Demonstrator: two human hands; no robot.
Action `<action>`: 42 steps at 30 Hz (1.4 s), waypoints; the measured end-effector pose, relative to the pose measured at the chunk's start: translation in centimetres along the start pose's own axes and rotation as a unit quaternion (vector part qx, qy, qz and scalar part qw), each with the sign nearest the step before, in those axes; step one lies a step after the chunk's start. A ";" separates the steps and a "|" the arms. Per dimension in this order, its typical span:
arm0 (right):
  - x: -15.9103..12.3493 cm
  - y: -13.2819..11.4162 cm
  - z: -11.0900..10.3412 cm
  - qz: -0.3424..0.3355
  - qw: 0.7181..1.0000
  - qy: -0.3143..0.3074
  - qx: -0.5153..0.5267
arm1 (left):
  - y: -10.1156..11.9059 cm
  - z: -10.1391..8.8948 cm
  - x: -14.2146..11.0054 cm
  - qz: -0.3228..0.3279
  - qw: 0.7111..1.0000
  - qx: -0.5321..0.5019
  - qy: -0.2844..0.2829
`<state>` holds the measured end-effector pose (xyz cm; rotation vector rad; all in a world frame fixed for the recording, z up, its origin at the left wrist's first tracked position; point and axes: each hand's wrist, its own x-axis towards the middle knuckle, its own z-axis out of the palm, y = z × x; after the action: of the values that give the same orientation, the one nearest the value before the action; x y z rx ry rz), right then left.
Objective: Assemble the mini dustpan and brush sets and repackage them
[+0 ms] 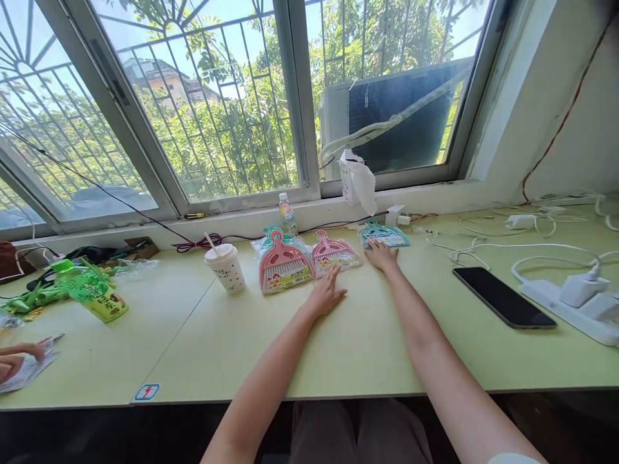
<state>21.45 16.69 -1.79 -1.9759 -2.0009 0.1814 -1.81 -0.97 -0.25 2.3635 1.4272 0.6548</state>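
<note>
My left hand [327, 294] lies on the table, fingers stretched out and apart, its tips at the lower edge of a pink dustpan-and-brush set [333, 251] in clear wrapping. Beside that, to the left, is a larger wrapped pink dustpan-and-brush set [286, 265], with teal pieces showing behind it. My right hand [382, 255] reaches farther forward. Its spread fingers rest at the front edge of a flat teal wrapped set [384, 234]; whether they press on it I cannot tell.
A paper cup with straw [225, 268] and a small bottle [287, 214] stand left of centre. At right lie a black phone [503, 298] and a white power strip [570, 312] with cables. Farther left are a green bottle [91, 293] and another person's hand [22, 357] on paper.
</note>
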 end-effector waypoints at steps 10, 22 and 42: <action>-8.8 -1.5 -3.6 0.008 0.987 0.162 0.010 | -0.2 0.0 0.6 0.005 1.000 0.009 -0.004; -8.9 1.1 -2.7 -0.059 0.998 -0.016 -0.020 | 0.1 0.1 0.2 0.010 0.998 0.061 -0.024; -9.6 -0.6 -6.5 0.107 0.990 0.042 -0.080 | -0.4 0.3 0.5 -0.026 0.994 0.092 -0.053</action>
<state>22.81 6.30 3.19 -2.2578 -1.7986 -0.0144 -1.78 -0.31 -0.56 2.4479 1.5553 0.3935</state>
